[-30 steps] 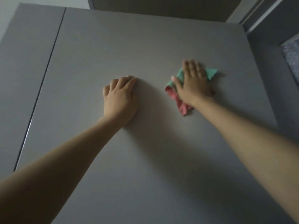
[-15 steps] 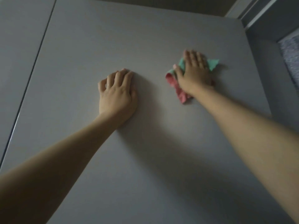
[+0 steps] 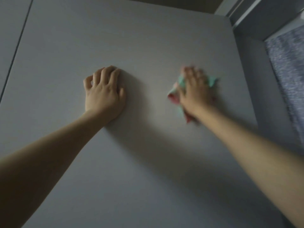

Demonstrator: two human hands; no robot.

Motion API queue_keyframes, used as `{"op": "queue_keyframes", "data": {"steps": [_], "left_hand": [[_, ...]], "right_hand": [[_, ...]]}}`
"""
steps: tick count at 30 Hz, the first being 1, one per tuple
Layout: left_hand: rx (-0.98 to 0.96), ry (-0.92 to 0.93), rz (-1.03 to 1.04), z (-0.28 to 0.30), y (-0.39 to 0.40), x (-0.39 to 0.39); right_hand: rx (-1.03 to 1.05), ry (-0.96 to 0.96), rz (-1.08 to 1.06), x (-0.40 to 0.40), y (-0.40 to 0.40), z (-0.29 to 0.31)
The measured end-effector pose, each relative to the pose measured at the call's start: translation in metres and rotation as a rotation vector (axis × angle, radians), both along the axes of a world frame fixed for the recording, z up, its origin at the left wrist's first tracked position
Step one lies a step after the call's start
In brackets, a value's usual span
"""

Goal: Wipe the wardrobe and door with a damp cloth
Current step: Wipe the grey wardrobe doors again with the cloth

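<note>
My left hand (image 3: 104, 94) rests on the flat grey wardrobe door panel (image 3: 148, 38), heel of the palm against the surface and fingers (image 3: 107, 74) loosely curled so the tips touch the panel; it holds nothing. My left forearm runs down to the lower left corner of the view.

My right hand (image 3: 195, 92) lies flat over the cloth (image 3: 181, 81), pressing it against the same panel with fingers spread and fairly straight. This hand is blurred, so I cannot tell how far the thumb wraps the fabric. The cloth is crumpled, mint green with a red-pink part: green shows above and to the right of my fingers, red-pink pokes out at the left by my thumb side and below near my wrist. It sits on the right half of the panel, near the panel's right edge and well apart from my left hand, at about the same height.

A thin dark seam (image 3: 18, 45) runs down the far left, dividing this panel from the neighbouring wardrobe panel (image 3: 9, 30). Past the right edge of the panel there is a grey side wall (image 3: 256, 76), a pale frame (image 3: 243, 12) slanting across the upper right corner, and a blue-grey mottled curtain (image 3: 289, 74) at the right border. The light is dim, and my arms cast soft shadows across the panel below both hands.
</note>
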State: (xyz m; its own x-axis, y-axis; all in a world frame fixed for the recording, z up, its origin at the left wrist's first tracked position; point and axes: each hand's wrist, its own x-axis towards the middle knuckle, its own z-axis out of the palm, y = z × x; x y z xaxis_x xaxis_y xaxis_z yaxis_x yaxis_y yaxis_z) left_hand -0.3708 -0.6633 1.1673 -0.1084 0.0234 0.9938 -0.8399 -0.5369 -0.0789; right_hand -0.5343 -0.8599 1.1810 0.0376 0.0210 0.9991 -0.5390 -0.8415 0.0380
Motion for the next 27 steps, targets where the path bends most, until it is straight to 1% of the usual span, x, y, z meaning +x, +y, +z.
{"op": "queue_keyframes", "data": {"steps": [2,3,4,5,6,7,8,10,11,12,13,14,15,17,18,19,20,21,23,25,27], "left_hand": [[-0.002,-0.003,-0.002,-0.002,0.0,-0.001],[-0.001,-0.002,0.0,-0.001,0.001,-0.002],[-0.005,0.011,-0.002,-0.002,0.002,-0.004],[-0.009,0.041,-0.006,-0.002,0.001,-0.009],[-0.015,0.08,-0.01,-0.002,0.0,-0.014],[-0.021,0.117,-0.013,-0.002,-0.003,-0.02],[-0.015,0.14,-0.018,-0.003,-0.009,-0.029],[0.038,0.119,-0.033,-0.008,-0.024,-0.046],[0.086,0.096,-0.042,-0.01,-0.033,-0.055],[0.127,0.081,-0.052,-0.012,-0.042,-0.063],[0.155,0.077,-0.063,-0.014,-0.051,-0.071],[0.167,0.073,-0.07,-0.017,-0.06,-0.075],[0.168,0.065,-0.073,-0.017,-0.067,-0.079],[0.176,0.042,-0.062,-0.018,-0.078,-0.081],[0.175,0.03,-0.053,-0.018,-0.081,-0.08],[0.169,0.016,-0.045,-0.018,-0.083,-0.078],[0.157,0.002,-0.041,-0.018,-0.084,-0.077],[0.143,-0.013,-0.045,-0.018,-0.086,-0.077],[0.119,-0.033,-0.049,-0.018,-0.087,-0.076],[0.108,-0.037,-0.055,-0.018,-0.089,-0.075],[0.105,-0.04,-0.065,-0.016,-0.088,-0.075]], "right_hand": [[-0.306,0.215,-0.003,0.016,0.016,-0.067],[-0.405,0.31,-0.028,0.017,0.018,-0.092],[-0.44,0.381,-0.039,0.012,0.016,-0.1],[-0.441,0.404,-0.035,0.005,0.009,-0.094],[-0.416,0.351,-0.04,-0.002,-0.001,-0.078],[-0.354,0.254,-0.062,-0.008,-0.009,-0.059],[-0.244,0.134,-0.083,-0.019,-0.02,-0.035],[0.008,-0.031,-0.1,-0.037,-0.04,0.006],[0.104,-0.079,-0.1,-0.038,-0.044,0.015],[0.144,-0.117,-0.096,-0.034,-0.041,0.014],[0.145,-0.128,-0.086,-0.027,-0.035,0.005],[0.082,-0.101,-0.056,-0.022,-0.03,-0.012],[-0.026,-0.036,-0.04,-0.019,-0.025,-0.037],[-0.238,0.157,-0.055,-0.021,-0.025,-0.092],[-0.282,0.23,-0.072,-0.029,-0.03,-0.106],[-0.285,0.264,-0.071,-0.04,-0.038,-0.104],[-0.27,0.235,-0.08,-0.049,-0.049,-0.093],[-0.226,0.159,-0.11,-0.055,-0.061,-0.078],[-0.04,-0.022,-0.123,-0.069,-0.08,-0.036],[0.174,-0.132,-0.125,-0.078,-0.091,-0.004],[0.242,-0.21,-0.112,-0.068,-0.082,-0.002]]}}
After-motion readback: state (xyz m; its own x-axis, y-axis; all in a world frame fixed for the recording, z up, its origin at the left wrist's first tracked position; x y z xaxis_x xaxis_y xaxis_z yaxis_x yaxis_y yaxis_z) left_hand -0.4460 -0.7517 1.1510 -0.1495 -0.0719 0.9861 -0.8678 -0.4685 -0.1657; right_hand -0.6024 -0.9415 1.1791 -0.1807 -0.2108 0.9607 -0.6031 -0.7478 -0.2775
